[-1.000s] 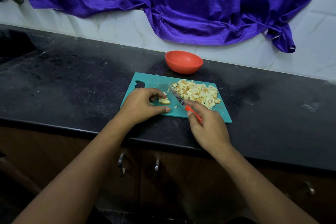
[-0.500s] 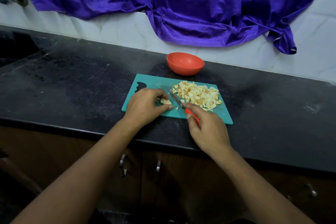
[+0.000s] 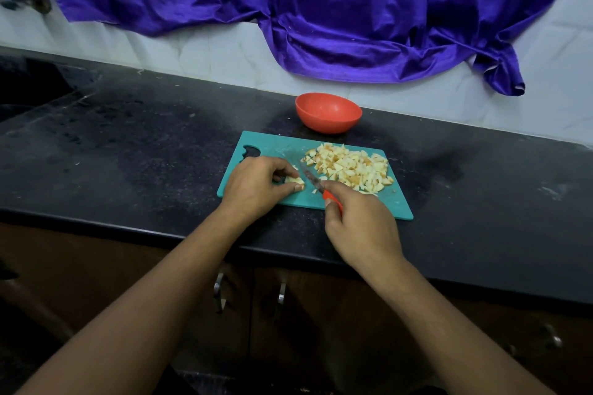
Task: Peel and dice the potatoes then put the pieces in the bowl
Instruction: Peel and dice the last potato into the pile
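Undiced potato piece (image 3: pixel 295 180): small pale-yellow chunk, cut faces up, lying on the teal cutting board (image 3: pixel 276 147) just left of frame centre, pinched under the fingertips of the left hand (image 3: pixel 256 186). Diced potato pile (image 3: pixel 349 168): loose heap of small pale-yellow cubes, some orange-tinged, on the board's right half, apart from the chunk. Bowl (image 3: pixel 328 112): round, orange-red, upright, above the board's far edge; its inside is not visible.

1. I'm scanning the teal cutting board (image 3: pixel 272 144), the orange bowl (image 3: pixel 327 120) and the knife (image 3: pixel 316 184), and I'm not reading any text, brand or number.
2. I'm getting nothing legible off the purple cloth (image 3: pixel 321 9) either.
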### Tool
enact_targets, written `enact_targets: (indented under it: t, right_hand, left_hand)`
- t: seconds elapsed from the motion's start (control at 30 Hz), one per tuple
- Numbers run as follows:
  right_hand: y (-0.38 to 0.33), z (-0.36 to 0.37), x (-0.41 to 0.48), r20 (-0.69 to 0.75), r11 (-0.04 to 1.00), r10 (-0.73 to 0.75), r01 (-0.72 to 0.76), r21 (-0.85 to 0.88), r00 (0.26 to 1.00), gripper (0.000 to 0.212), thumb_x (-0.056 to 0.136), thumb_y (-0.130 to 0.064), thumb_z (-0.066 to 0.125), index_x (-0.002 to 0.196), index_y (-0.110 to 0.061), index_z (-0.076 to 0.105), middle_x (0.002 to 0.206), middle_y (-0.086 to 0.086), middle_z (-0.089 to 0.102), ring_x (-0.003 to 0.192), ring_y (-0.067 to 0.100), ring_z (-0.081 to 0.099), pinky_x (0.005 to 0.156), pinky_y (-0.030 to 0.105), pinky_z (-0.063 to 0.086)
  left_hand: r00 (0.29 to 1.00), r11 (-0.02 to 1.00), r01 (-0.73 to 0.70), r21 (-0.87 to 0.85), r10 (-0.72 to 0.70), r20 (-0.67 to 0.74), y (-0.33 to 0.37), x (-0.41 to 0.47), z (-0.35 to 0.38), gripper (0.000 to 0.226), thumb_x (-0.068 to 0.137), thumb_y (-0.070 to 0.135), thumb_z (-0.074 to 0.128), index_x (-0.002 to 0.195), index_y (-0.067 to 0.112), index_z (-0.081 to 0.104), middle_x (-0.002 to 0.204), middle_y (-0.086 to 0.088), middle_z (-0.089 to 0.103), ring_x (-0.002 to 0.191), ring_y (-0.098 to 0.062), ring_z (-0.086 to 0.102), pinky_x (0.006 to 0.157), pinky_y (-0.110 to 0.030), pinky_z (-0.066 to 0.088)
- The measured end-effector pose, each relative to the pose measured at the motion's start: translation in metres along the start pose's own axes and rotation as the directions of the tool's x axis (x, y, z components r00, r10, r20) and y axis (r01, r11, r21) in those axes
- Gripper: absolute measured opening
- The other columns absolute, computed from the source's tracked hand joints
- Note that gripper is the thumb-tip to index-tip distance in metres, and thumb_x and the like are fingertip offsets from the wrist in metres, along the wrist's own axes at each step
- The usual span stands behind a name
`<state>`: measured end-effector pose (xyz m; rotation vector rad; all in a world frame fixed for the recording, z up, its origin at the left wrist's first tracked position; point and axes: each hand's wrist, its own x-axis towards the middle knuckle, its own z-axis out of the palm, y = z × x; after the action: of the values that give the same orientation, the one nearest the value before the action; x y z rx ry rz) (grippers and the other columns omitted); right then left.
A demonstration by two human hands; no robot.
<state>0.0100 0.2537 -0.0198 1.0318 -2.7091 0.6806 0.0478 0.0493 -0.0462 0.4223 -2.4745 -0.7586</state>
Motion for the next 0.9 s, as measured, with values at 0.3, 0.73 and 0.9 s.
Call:
enact_targets:
  t: [0.3, 0.73, 0.9]
  right_hand:
    - [-0.016, 0.002, 0.005, 0.03, 0.998, -0.033, 0.035, -0.053, 0.999, 0.041, 0.105, -0.032, 0.045, 0.144, -0.037, 0.054, 0.091, -0.005, 0.068, 0.078, 0.013, 0.059, 0.064, 0.032, 0.042]
    - [-0.026, 0.007, -0.004, 0.183, 0.933, -0.096, 0.153, -0.326, 0.978, 0.058, 0.105, -0.027, 0.046, 0.161, -0.024, 0.028, 0.093, 0.002, 0.065, 0.085, 0.024, 0.064, 0.066, 0.037, 0.047]
    - [-0.024, 0.002, -0.005, 0.194, 0.929, -0.115, 0.175, -0.326, 0.974, 0.059, 0.105, -0.028, 0.047, 0.161, -0.024, 0.028, 0.088, 0.001, 0.06, 0.083, 0.022, 0.062, 0.069, 0.04, 0.053]
  left_hand:
    - [0.999, 0.998, -0.026, -0.066, 0.025, -0.02, -0.001, 0.0, 0.001, 0.018, 0.079, 0.038, 0.087, 0.095, 0.035, 0.079, 0.092, 0.02, 0.075, 0.082, 0.004, 0.066, 0.081, -0.029, 0.058]
    - [0.999, 0.999, -0.024, -0.039, 0.023, -0.025, -0.001, 0.001, 0.001, 0.015, 0.08, 0.035, 0.086, 0.093, 0.031, 0.08, 0.089, 0.017, 0.075, 0.084, 0.001, 0.067, 0.082, -0.029, 0.057]
    - [0.999, 0.999, -0.025, -0.034, 0.024, -0.03, 0.001, -0.001, -0.001, 0.015, 0.08, 0.034, 0.087, 0.093, 0.03, 0.081, 0.091, 0.017, 0.075, 0.085, 0.001, 0.066, 0.084, -0.029, 0.057]
